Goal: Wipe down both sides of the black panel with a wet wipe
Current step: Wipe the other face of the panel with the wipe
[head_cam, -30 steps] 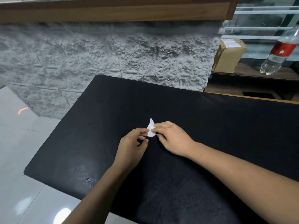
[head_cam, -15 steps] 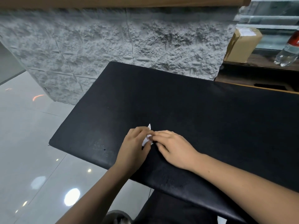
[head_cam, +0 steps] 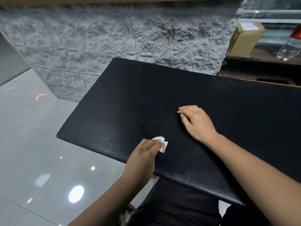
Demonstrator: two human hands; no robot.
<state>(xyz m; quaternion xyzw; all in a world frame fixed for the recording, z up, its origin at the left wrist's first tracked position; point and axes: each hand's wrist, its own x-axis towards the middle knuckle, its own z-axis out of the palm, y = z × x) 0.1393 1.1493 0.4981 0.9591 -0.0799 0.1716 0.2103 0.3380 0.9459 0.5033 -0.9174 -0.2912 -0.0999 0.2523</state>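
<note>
A large black panel [head_cam: 146, 98] lies flat across my lap, its left corner hanging over the floor. My left hand [head_cam: 143, 157] presses a small crumpled white wet wipe [head_cam: 161, 142] onto the panel near its front edge, fingers on top of the wipe. My right hand [head_cam: 197, 123] rests palm down on the panel further back and to the right, fingers spread, holding nothing. Dusty specks show on the panel just left of the wipe.
A rough grey stone-textured wall [head_cam: 114, 38] stands behind the panel. At the right, a wooden shelf [head_cam: 260, 57] carries a cardboard box [head_cam: 244, 39] and a plastic bottle [head_cam: 290, 48]. Glossy grey floor tiles [head_cam: 32, 144] lie at the left.
Both hands held the wipe together before. Now the right hand has let go and moved back and right onto the panel, while the left hand keeps the wipe pressed down near the front edge.
</note>
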